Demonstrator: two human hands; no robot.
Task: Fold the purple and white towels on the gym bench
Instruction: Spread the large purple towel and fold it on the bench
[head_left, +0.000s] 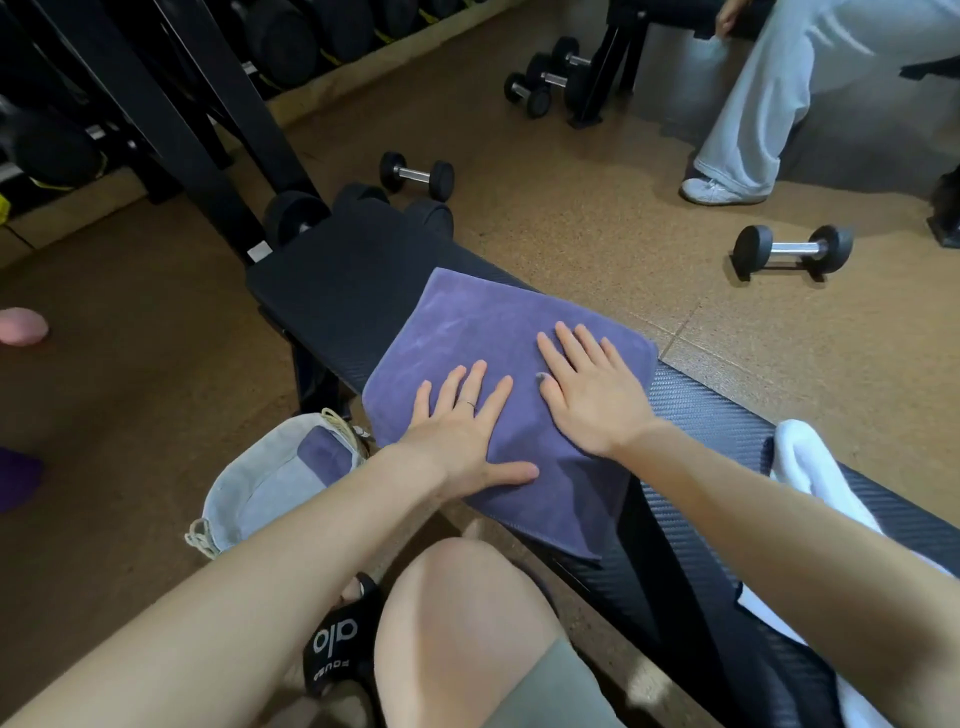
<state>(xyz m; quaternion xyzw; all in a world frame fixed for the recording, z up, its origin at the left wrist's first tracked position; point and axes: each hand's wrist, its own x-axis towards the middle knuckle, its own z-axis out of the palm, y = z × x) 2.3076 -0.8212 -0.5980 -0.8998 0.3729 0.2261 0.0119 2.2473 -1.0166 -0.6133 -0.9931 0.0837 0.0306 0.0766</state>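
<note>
1. Cork-brown gym floor (597, 218) surrounds a black bench (332, 280) that runs from the upper left toward the lower right.
2. On the bench lies the purple towel (467, 332), folded into a rough rectangle; its near edge hangs over the bench's near side.
3. The left hand (462, 436) lies flat on the towel's near-left part, fingers straight and spread, thumb pointing right; a thin ring sits on one finger.
4. The right hand (592, 395) lies flat on the towel just beside the left, fingers straight, palm down; neither hand grips anything.
5. The white towel (800, 457) lies bunched on the bench further right, partly hidden behind the right forearm and well apart from the purple one.
6. A grey drawstring bag (260, 488) sits on the floor left of the bench, with a purple item inside it.
7. One dumbbell (415, 175) lies on the floor past the bench's far end, another (792, 250) to the right, and several more (545, 78) stand at the back.
8. A rack (171, 104) of dark weights fills the upper left.
9. Another person's legs in pale trousers (769, 104) and a white shoe (711, 191) show at the upper right.
10. The wearer's bare knee (457, 623) and a black slide (337, 644) are at the bottom.
</note>
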